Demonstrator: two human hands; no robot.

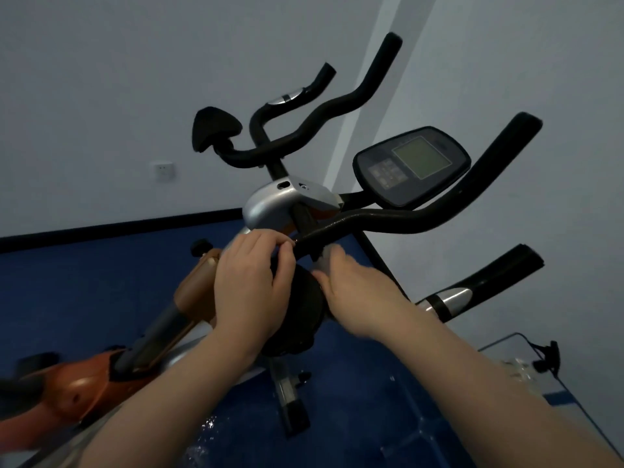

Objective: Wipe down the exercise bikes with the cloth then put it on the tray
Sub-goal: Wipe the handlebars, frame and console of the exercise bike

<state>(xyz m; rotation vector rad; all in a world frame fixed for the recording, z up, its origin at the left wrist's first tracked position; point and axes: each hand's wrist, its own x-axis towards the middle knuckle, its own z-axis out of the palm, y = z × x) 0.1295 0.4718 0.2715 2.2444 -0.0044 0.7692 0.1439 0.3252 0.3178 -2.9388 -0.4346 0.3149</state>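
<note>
The near exercise bike has black handlebars (388, 219), a console (413, 165) and a silver stem cover (270, 204). A dark, cloth-like bundle (300, 312) sits around the stem just below the handlebars; I cannot tell for sure that it is the cloth. My left hand (251, 282) curls over the bundle's left side, its fingertips pinched at the handlebar base. My right hand (354, 292), motion-blurred, lies flat against the bundle's right side with its fingers stretched out. A second bike's handlebars (304, 130) stand behind, and an orange frame (84, 383) lies at the lower left.
A clear tray-like surface (499, 352) with a black clip (547, 359) sits at the lower right. The floor (84, 292) is blue, with white walls meeting at a corner behind the bikes. A wall socket (162, 170) is at the left. The bike's foot (293, 407) stands below the hands.
</note>
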